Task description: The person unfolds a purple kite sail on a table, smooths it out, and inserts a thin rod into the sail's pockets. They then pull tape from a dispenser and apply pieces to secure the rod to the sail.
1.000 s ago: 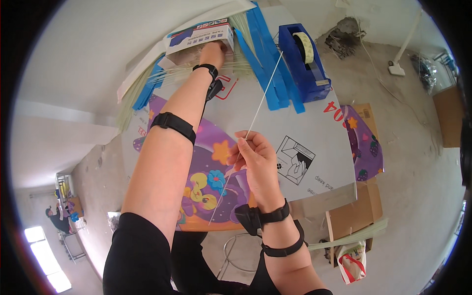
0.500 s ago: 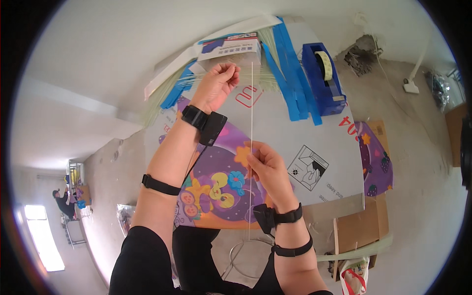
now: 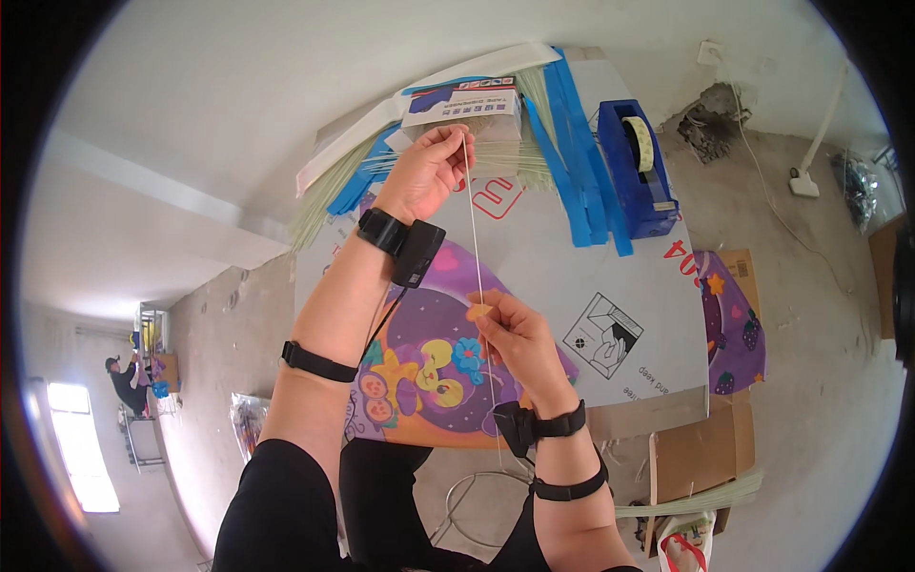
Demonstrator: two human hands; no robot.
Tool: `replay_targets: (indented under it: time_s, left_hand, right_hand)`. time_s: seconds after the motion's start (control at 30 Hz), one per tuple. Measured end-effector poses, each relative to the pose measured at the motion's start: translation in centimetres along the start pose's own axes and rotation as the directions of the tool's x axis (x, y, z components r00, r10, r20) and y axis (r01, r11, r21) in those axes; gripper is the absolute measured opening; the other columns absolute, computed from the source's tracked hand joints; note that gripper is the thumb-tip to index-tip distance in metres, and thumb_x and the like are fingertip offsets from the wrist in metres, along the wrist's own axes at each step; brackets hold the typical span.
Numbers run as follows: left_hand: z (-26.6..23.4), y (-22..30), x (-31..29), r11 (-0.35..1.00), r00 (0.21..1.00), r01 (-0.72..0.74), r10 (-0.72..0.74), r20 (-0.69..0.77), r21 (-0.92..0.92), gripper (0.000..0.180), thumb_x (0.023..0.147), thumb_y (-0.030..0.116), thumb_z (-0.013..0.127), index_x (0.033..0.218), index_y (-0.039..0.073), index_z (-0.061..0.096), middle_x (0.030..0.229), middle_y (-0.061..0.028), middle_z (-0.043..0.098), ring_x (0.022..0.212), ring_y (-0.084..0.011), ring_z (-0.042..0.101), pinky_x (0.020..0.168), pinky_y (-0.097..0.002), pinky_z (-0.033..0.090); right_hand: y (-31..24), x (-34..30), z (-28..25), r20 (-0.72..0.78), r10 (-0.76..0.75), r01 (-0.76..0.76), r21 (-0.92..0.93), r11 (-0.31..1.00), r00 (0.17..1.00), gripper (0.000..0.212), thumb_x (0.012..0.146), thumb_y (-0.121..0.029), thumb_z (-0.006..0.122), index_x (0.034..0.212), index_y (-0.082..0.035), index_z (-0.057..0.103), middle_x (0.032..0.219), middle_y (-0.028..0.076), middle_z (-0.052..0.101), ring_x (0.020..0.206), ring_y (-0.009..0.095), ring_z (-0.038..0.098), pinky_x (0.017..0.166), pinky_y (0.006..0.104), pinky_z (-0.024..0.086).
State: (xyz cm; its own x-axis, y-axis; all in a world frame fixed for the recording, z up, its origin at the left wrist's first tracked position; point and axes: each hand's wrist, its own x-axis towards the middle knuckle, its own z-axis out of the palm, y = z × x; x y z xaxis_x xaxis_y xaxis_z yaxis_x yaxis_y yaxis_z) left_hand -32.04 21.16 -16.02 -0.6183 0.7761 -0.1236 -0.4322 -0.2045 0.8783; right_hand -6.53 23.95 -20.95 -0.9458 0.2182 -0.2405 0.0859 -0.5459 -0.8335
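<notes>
My left hand [image 3: 434, 172] is closed in a pinch on the upper end of a thin pale rod [image 3: 476, 229], above the far half of the work surface. Lower down the same rod, my right hand [image 3: 519, 334] grips it between thumb and fingers. From there the rod runs on toward my lap. Beneath my hands lies a purple printed sheet [image 3: 419, 315] with a yellow cartoon figure, spread over a white board [image 3: 629, 286]. An orange patch shows beside my right fingertips; whether it is print or a loose piece, I cannot tell.
A blue tape dispenser [image 3: 640, 205] stands at the far right, beside blue strips [image 3: 577, 181]. Bundles of pale rods [image 3: 334, 186] lie around a small box [image 3: 462, 107] at the far edge. Cardboard [image 3: 696, 458] sits lower right. Another person [image 3: 129, 381] is far left.
My left hand has taken hold of the rod's upper end, which stood free beside it before. The rod now leans toward the left at its top. My right hand keeps its grip.
</notes>
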Motion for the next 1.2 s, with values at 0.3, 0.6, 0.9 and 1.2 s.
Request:
replay_targets:
  time_s: [0.3,0.6,0.9,1.2]
  left_hand:
    - [1.1,0.7,0.4,0.997,1.0,-0.007,0.006,0.018,0.078,0.016,0.093,0.012,0.059,0.107,0.005,0.06,0.094,-0.003,0.063,0.085,-0.0147,0.059,0.079,-0.0267,0.049]
    - [5.4,-4.9,-5.4,0.897,0.971,0.042,-0.14,0.194,0.439,0.024,0.092,0.007,0.057,0.115,0.004,0.053,0.094,-0.0027,0.059,0.086,-0.0115,0.058,0.082,-0.0258,0.047]
    - [5.7,-4.0,-12.3,0.717,0.999,0.029,-0.04,0.0,0.696,0.009,0.09,0.003,0.059,0.098,0.003,0.06,0.086,-0.0002,0.062,0.077,-0.0084,0.061,0.068,-0.0223,0.049]
    - [0.7,-6.3,-23.9,0.204,0.995,0.019,0.088,-0.038,0.979,0.011,0.082,-0.005,0.06,0.092,0.001,0.058,0.085,-0.0086,0.058,0.079,-0.0204,0.063,0.071,-0.0267,0.049]
  right_hand:
    - [-0.3,0.1,-0.4,0.006,-0.015,0.015,0.034,0.999,1.0,0.023,0.093,-0.005,0.057,0.115,-0.001,0.06,0.072,-0.004,0.052,0.058,0.004,0.052,0.048,0.019,0.038]
    - [0.3,0.0,-1.0,-0.145,-0.081,0.107,0.181,0.978,0.986,0.017,0.094,-0.009,0.056,0.108,0.002,0.061,0.074,0.001,0.059,0.059,0.006,0.055,0.05,0.0204,0.042]
    - [0.0,0.3,-2.8,-0.186,-0.192,0.206,0.059,0.977,0.964,0.017,0.092,-0.01,0.06,0.101,0.005,0.058,0.083,0.006,0.065,0.075,0.013,0.063,0.067,0.0254,0.051]
    - [-3.1,-2.2,-7.4,-0.255,-0.142,0.144,-0.009,0.99,0.956,0.015,0.092,-0.007,0.055,0.103,0.003,0.06,0.085,0.007,0.063,0.075,0.016,0.064,0.067,0.0268,0.054]
